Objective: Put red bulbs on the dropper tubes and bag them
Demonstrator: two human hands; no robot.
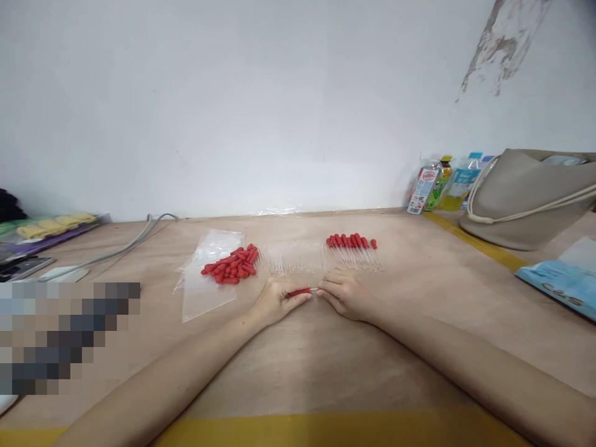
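Observation:
My left hand [274, 300] is closed around a red rubber dropper bulb [300, 291], which points to the right. My right hand [347, 295] pinches a thin glass dropper tube [313, 290]; it meets the bulb's open end between my two hands. How deep the tube sits in the bulb is too small to tell. Behind my left hand, a heap of loose red bulbs [233, 267] lies partly on a clear plastic bag [205, 298]. Bare glass tubes [298, 256] lie side by side beyond my hands. Several droppers with red bulbs [354, 241] form a row behind my right hand.
Drink bottles [424, 186] and a grey-beige bag [526, 198] stand at the back right. A blue packet [554, 282] lies at the right. Grey cables [135, 243] and a phone [28, 268] are on the left. A white wall [279, 124] closes off the table's back.

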